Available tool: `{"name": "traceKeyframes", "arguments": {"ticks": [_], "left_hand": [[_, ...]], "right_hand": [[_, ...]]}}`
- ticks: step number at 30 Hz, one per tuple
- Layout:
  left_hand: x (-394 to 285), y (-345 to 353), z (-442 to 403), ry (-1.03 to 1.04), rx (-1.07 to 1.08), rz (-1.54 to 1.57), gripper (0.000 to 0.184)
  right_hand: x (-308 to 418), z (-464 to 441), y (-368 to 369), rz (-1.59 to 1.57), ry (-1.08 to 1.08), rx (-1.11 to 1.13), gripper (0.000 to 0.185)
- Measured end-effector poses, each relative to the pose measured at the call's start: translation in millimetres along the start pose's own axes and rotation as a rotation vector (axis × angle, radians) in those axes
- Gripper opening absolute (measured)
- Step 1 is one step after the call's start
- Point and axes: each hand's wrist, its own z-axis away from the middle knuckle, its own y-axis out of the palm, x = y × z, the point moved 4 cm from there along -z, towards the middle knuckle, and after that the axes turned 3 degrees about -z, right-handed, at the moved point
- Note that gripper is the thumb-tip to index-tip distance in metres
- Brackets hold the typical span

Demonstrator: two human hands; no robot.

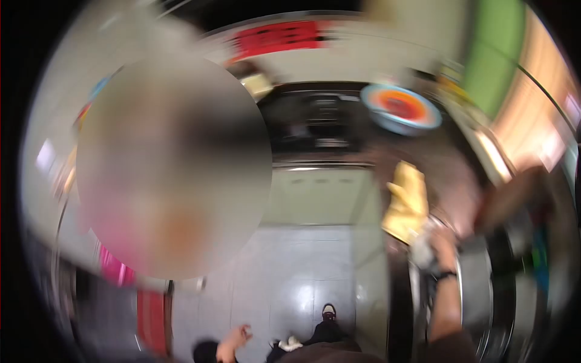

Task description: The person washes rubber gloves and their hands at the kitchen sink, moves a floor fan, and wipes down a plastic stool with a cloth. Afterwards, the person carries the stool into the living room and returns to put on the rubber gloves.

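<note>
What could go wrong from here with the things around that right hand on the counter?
The yellow item, perhaps a glove, lies close to the edge of the counter, so a sideways sweep of the right hand might push it off.
The whitish item at the fingers is too blurred to judge any grip; if loosely held, it could slip.

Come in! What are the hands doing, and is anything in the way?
Left hand low, apparently empty. Right hand at blurred whitish item beside yellow glove-like item, grip unclear. Blurred disc hides part of the view's left.
</note>
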Motion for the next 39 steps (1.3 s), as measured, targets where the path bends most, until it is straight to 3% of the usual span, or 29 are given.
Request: {"name": "traceKeyframes", "arguments": {"ticks": [1,2,4,6,7,10,12,13,14,16,17,19,21,22,23,25,26,28,33,39], "left_hand": [[20.6,6.9,-2.1,-0.099,-0.004,-0.033,0.045],[9.1,-5.6,19.6,-0.067,-0.108,-0.073,0.047],[6.1,-16.8,45.4,-0.163,-0.161,0.084,0.046],[36.8,2.5,41.9,-0.185,-0.273,0.154,0.046],[36.3,-8.9,59.9,-0.244,-0.263,0.205,0.045],[51.8,5.4,90.5,-0.374,-0.312,0.309,0.045],[72.3,20.4,104.5,-0.456,-0.234,0.419,0.044],[83.8,25.5,114.8,-0.47,-0.243,0.447,0.044],[95.2,31.5,127.3,-0.472,-0.241,0.449,0.044],[130.6,49.9,146.0,-0.479,-0.245,0.471,0.044],[158.0,65.6,148.0,-0.465,-0.282,0.483,0.044],[211.6,97.6,151.8,-0.491,-0.28,0.653,0.044],[245.2,101.6,175.2,-0.581,-0.317,0.712,0.044],[261.8,107.7,188.7,-0.672,-0.337,0.756,0.045],[286.4,127.7,188.8,-0.64,-0.42,0.763,0.046],[304.0,128.9,209.8,-0.652,-0.482,0.842,0.047],[312.0,128.9,221.0,-0.654,-0.533,0.905,0.049],[327.2,139.0,231.5,-0.688,-0.601,0.94,0.052],[343.2,150.3,237.4,-0.807,-0.813,1.068,0.066],[355.8,137.3,232.1,-0.963,-0.674,1.29,0.069]], "right_hand": [[-50.8,-31.1,52.1,0.362,-0.367,-0.149,0.017],[-105.5,-56.3,104.3,0.767,-0.665,-0.462,0.02],[-9.3,-31.2,-15.6,-0.172,-0.375,-0.196,0.024],[89.7,16.6,-72.4,-0.807,-0.234,-0.027,0.03],[111.7,6.3,-71.6,-0.336,-0.63,-0.181,0.028],[198.0,22.9,-66.3,-0.625,-0.598,0.023,0.03],[284.4,58.6,-68.2,0.113,-0.743,0.072,0.035],[293.9,51.2,-35.7,-0.284,-0.916,0.157,0.037],[316.5,53.2,-14.9,-0.296,-1.025,0.156,0.035],[367.6,82.3,20.3,-0.364,-1.113,0.411,0.038],[393.8,109.8,29.8,-0.357,-1.133,0.411,0.038],[438.4,169.1,59.5,-0.27,-0.996,0.779,0.046],[475.2,212.2,128.6,-0.682,-0.58,1.159,0.044],[491.8,237.0,159.0,-0.748,-0.534,1.31,0.055],[509.6,271.8,175.1,-0.55,-0.475,1.216,0.054],[548.1,311.5,231.2,0.56,-1.164,0.836,0.044],[566.0,334.7,243.4,0.561,-1.182,0.84,0.044],[614.0,406.5,242.9,-0.05,-1.304,1.219,0.038],[709.5,492.1,264.8,0.156,-1.418,1.258,0.038],[786.8,548.2,362.2,0.433,-1.735,1.29,0.038]]}}
